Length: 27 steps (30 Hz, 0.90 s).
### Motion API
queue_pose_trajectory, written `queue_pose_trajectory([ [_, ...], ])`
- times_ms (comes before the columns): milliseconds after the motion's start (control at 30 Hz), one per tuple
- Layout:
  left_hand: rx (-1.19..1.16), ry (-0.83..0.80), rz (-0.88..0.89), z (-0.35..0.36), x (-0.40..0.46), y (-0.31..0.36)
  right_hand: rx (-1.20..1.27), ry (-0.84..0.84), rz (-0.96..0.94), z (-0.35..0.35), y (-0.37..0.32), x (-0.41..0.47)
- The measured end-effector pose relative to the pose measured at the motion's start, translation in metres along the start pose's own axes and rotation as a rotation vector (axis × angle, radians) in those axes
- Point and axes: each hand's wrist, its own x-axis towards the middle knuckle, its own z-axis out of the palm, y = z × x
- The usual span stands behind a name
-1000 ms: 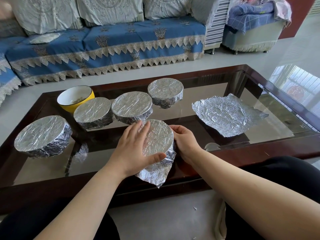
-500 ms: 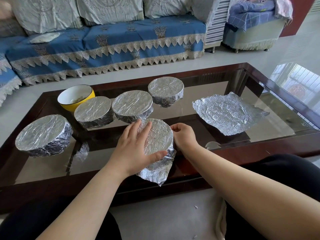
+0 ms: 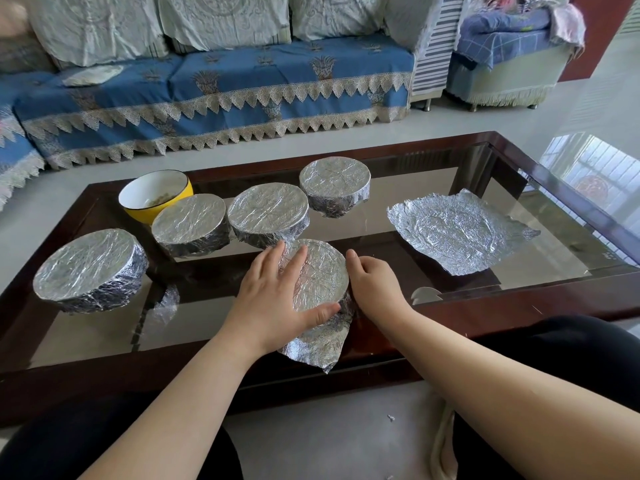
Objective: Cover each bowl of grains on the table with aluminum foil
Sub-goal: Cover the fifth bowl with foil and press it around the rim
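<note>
Low on the glass tabletop [image 3: 450, 188], both hands press the foil-wrapped bowl [image 3: 320, 271]: left hand [image 3: 273, 299] flat on top, right hand [image 3: 375, 285] curled against its side.

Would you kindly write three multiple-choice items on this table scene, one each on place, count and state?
1. Where does the loose foil sheet lie?
A. right part of the table
B. on the sofa
C. on the floor

2. How many bowls carry foil?
A. two
B. five
C. eight

3. What state is the yellow bowl in?
A. wrapped
B. overturned
C. uncovered

Answers: 1 A, it lies flat on the glass table; 2 B, four finished ones plus the near bowl under the left hand and right hand; 3 C, its white inside shows.
</note>
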Motion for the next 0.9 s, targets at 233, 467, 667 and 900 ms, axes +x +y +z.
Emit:
queue_pose_trajectory([
  [233, -0.007, 0.009, -0.002, 0.000, 0.001, 0.000, 0.098, -0.044, 0.090, -0.001, -0.002, 0.003],
  [467, -0.018, 0.005, 0.000, -0.001, 0.000, -0.001, 0.422, -0.155, 0.198, 0.002, 0.006, 0.003],
  [667, -0.024, -0.001, -0.004, 0.000, 0.000, -0.002, 0.518, -0.219, 0.191, 0.001, 0.007, 0.003],
  [900, -0.004, 0.030, -0.001, 0.002, 0.000, -0.002, 0.547, -0.287, 0.177, -0.005, 0.002, 0.003],
])
